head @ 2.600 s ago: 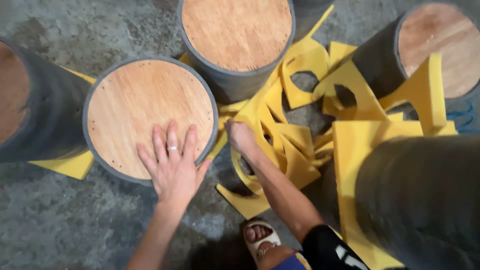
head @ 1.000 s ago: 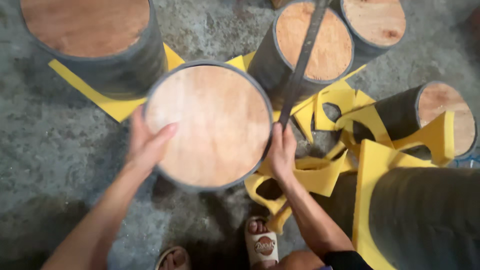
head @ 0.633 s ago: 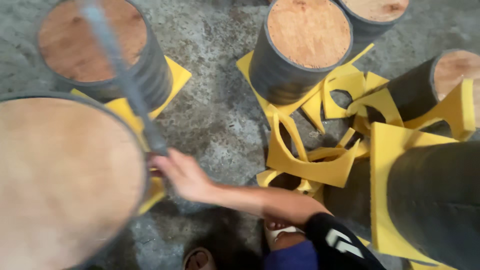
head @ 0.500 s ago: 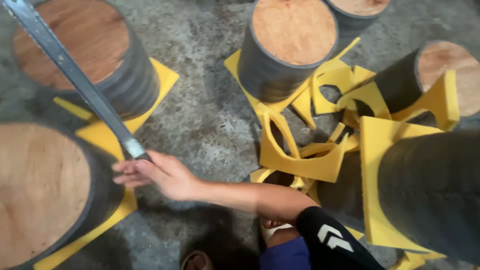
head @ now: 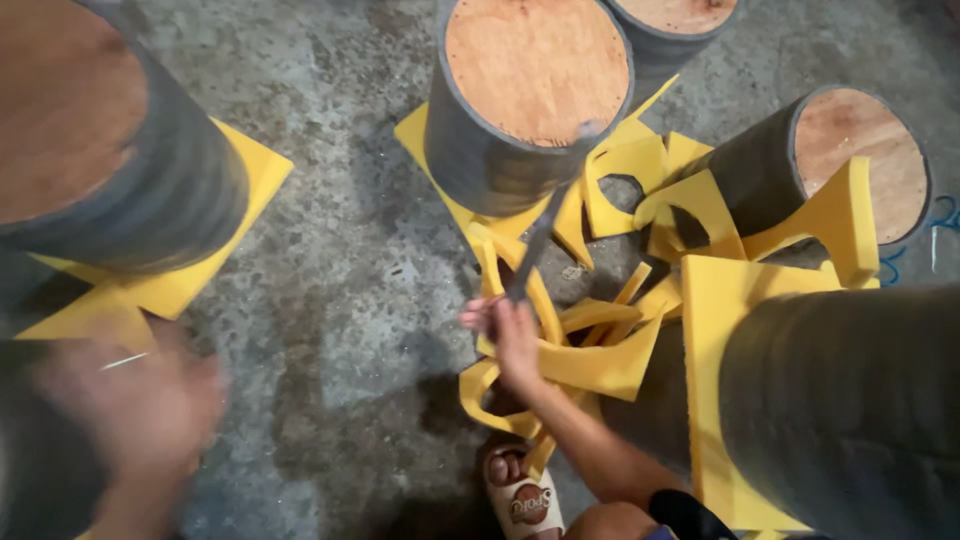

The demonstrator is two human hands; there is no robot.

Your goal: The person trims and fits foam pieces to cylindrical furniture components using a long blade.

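The right hand was extended forward and low from the bottom edge of the view, with the forearm angled up and to the left. Its fingers were closed around the lower end of a long flat metal bar. The bar was slanted up and to the right, and its blurred upper end lay across the rim of the nearest upright drum.

The left hand was seen at the lower left, heavily blurred, beside a large drum. A ring was visible on one finger. Whether the hand was open or closed could not be told.

The drums were dark grey cylinders capped with round, pale brown wooden discs. One drum lay tilted at the right, and another filled the lower right corner.

Yellow foam offcuts were heaped between the drums, just beside the right hand. They were thick, soft-edged strips and sheets with curved cut-outs. A flat yellow foam sheet lay under the large drum. The floor was rough grey concrete. A sandal with a small oval label was seen at the bottom.
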